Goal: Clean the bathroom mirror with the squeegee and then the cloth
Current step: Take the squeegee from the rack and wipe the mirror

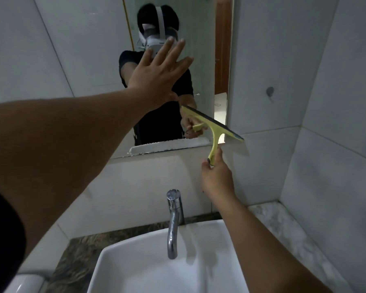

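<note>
- Our right hand [217, 176] holds the yellow squeegee [213, 129] by its handle, blade at the mirror's [201, 60] bottom right corner.
- Our left hand [156, 75] is flat, fingers straight, up at the mirror.
- The tap [173, 220] stands over the sink [207, 235].

Nothing to read here: not a single letter, number, brand mark or sign shows anywhere around the mirror [201, 49]. The yellow squeegee [215, 129] at the mirror's lower right corner carries no visible lettering, and the chrome tap [173, 220] below the mirror shows none either. The white headset [156, 42] reflected near the mirror's top has a dark speck on its front that is too blurred to make out.
</note>
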